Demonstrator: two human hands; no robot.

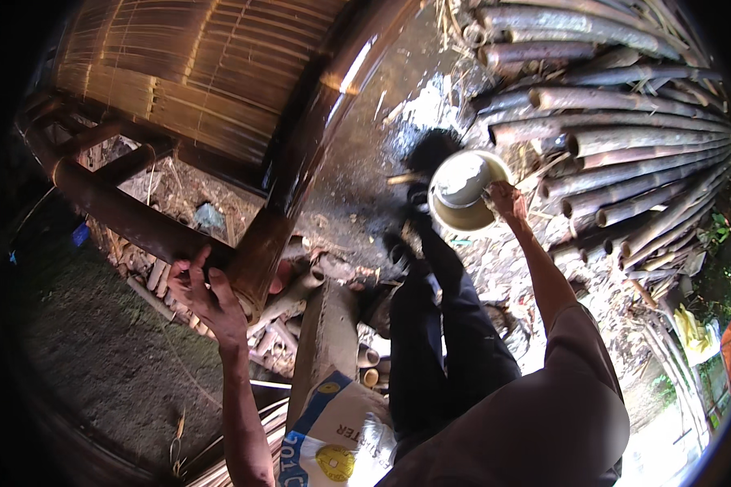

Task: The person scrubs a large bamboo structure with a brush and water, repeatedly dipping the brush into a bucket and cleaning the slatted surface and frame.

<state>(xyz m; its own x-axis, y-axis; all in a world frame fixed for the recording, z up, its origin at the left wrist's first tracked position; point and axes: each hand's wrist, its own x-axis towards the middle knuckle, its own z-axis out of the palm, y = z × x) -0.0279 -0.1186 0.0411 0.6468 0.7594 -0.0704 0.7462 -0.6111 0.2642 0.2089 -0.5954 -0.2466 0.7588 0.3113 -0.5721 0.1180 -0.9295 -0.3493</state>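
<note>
My right hand (505, 201) grips the rim of a round, pale basin (453, 213), held out over the ground at centre right. Inside the basin shows a whitish round area; I cannot tell whether it is liquid or a smaller bowl. At the left, my left hand (207, 296) has its fingers apart against the near corner of a brown bamboo frame (142, 207), its fingertips by the end of the pole. A thick, glossy bamboo pole (300, 154) meets that corner and looks wet. The frame carries a slatted bamboo panel (195, 81).
Long bamboo poles (625, 146) lie stacked at the right. Wet, shiny ground (374, 122) runs beside the frame. A wooden beam (326, 325) and a printed sack (341, 430) are near my legs. Bamboo offcuts (284, 333) lie under the corner. A yellow bag (694, 334) sits far right.
</note>
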